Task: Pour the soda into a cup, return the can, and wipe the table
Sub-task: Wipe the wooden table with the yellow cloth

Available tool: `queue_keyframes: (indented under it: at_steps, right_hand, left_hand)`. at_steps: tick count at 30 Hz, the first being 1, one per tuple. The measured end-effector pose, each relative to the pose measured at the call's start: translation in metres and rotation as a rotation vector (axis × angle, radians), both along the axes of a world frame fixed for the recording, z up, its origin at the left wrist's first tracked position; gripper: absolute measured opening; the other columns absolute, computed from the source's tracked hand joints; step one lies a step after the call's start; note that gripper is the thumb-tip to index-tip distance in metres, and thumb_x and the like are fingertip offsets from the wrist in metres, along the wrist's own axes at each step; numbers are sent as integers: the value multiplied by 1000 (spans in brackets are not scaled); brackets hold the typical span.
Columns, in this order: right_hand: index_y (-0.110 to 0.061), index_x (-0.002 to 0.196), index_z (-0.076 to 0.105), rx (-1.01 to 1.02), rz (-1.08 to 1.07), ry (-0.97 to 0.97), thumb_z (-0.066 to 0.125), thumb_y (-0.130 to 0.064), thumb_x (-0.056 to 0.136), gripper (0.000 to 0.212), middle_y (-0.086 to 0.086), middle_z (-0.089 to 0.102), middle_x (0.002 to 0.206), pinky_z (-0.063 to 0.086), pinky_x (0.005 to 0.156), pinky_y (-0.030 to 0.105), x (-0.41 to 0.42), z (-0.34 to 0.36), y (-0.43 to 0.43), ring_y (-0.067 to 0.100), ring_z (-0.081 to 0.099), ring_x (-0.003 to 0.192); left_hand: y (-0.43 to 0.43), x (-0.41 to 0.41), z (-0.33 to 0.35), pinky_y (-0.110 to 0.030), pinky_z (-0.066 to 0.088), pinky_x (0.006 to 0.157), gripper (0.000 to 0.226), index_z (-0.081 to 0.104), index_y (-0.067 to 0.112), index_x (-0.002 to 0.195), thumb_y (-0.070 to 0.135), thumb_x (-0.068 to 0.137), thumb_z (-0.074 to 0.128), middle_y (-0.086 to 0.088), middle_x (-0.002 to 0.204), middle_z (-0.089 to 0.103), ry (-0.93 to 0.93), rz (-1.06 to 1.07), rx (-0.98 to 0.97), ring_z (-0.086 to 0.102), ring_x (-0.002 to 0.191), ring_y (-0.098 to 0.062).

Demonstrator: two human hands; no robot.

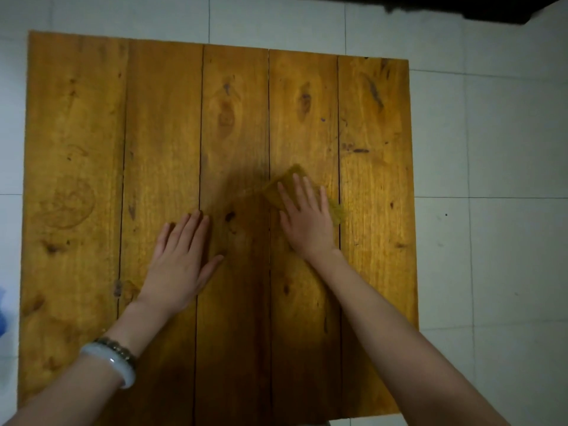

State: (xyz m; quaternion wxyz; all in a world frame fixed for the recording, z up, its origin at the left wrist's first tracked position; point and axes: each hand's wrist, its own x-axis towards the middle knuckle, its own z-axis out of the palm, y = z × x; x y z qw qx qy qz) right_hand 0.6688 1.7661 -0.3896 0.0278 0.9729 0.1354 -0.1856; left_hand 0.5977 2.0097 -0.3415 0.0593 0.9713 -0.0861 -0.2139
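The right hand [307,224] presses the yellow cloth [284,177] flat under straight fingers [307,192] near the middle of the surface [76,118], the left hand [181,259] rests open beside it, so even, overlapping strokes along the planks should serve.

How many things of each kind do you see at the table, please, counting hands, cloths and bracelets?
Hands: 2, the left hand and the right hand
Cloths: 1, a yellow cloth under the right hand
Bracelets: 2, a pale bangle and a dark beaded bracelet
Total: 5
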Motion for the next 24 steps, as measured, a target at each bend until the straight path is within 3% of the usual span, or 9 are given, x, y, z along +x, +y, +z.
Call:
queue_keyframes:
  at_steps: [3,6,9,12,16,20,22,24]
  right_hand:
    - [-27,146,-9,37,-295,-16,9,-45,95,57,7,-11,153,-4,116,48,6,6,-52,24,-12,142]
    - [-27,148,-7,42,-542,-71,13,-43,99,55,9,-6,156,-2,116,52,27,5,-99,25,-10,143]
    - [-23,150,1,114,-699,-90,16,-40,100,55,11,-1,157,-2,114,55,69,6,-92,29,-5,144]
    - [-24,150,0,138,-421,-50,16,-42,100,56,8,-4,157,-5,115,52,90,3,-16,28,-7,144]
    - [-25,149,1,179,37,47,16,-45,99,56,7,-3,158,-4,115,52,54,2,103,27,-8,144]
    - [-26,149,8,174,421,79,17,-44,98,55,5,6,158,-3,116,49,41,1,95,24,2,145]
    - [-25,149,9,138,389,1,17,-42,96,56,6,10,157,0,116,47,64,-2,58,23,4,145]
    - [-25,148,3,86,175,-63,17,-43,95,58,6,6,157,2,116,47,96,-2,12,22,1,145]
  left_hand:
    - [-1,5,3,-45,8,116,75,24,8,147,58,91,23,-13,152,26,-7,3,-9,17,142,-25]
    - [-2,7,4,-43,5,116,75,23,8,147,58,90,22,-12,152,25,0,11,1,16,142,-25]
    - [0,11,3,-43,4,116,75,22,9,147,57,91,23,-12,153,24,-12,45,8,16,142,-24]
    - [3,15,0,-42,1,115,76,20,9,148,59,90,23,-12,153,23,-29,70,38,16,142,-24]
    - [7,18,-5,-45,6,115,82,19,6,147,62,88,22,-14,153,24,-9,119,97,21,141,-28]
    - [9,20,-8,-46,9,115,84,19,4,147,63,87,22,-16,152,24,-6,154,113,22,141,-28]
    - [8,24,-11,-47,10,115,85,18,5,148,64,86,20,-15,153,23,3,140,118,20,141,-28]
    - [5,28,-15,-48,11,115,85,15,8,148,65,86,19,-15,153,21,7,144,112,18,141,-27]
